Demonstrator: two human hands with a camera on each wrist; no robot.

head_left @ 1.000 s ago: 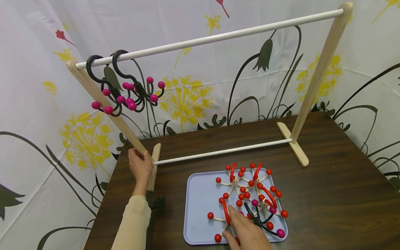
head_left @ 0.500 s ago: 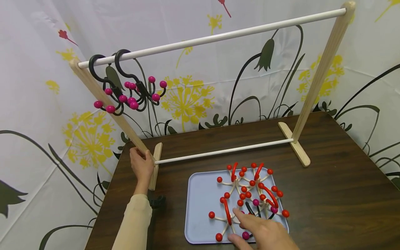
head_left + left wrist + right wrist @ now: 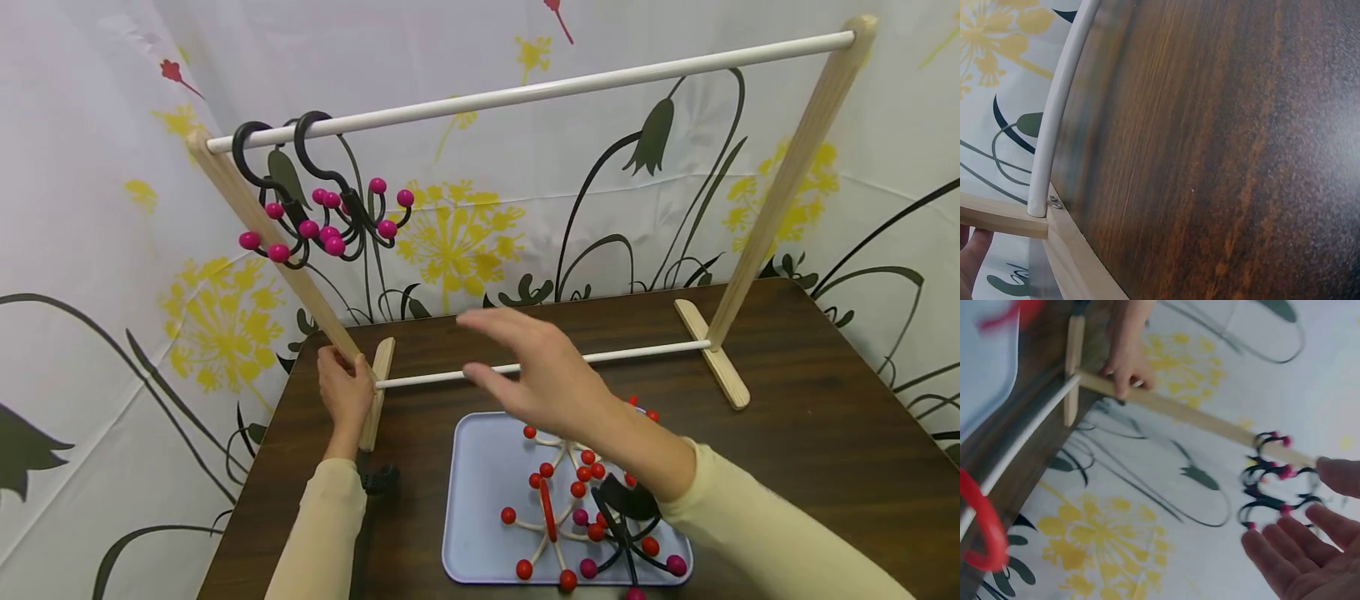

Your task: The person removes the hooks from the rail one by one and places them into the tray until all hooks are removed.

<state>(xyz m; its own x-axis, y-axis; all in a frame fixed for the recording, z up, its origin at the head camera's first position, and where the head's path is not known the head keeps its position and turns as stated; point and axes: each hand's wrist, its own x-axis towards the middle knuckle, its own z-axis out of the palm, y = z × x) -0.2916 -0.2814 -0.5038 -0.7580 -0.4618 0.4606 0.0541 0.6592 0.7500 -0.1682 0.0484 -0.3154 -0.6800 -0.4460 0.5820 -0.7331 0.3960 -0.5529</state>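
Left hand (image 3: 347,390) grips the post (image 3: 321,310), right hand (image 3: 551,371) spread in mid-air
The left thumb and fingers hold the post near its foot (image 3: 382,360); the right thumb stands apart from its fingers, beyond the tray (image 3: 480,450) in the head view. Two black hooks (image 3: 358,208) hang on the top rod (image 3: 525,98), at its left end; red-tipped hooks (image 3: 548,510) lie on the tray, partly behind the right forearm (image 3: 637,437)

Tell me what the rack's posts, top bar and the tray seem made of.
The posts: bare pale wood, matt, with grain showing. The top bar: smooth white, perhaps plastic or painted wood. The tray: probably plastic, judging by its even pale blue and rounded rim.
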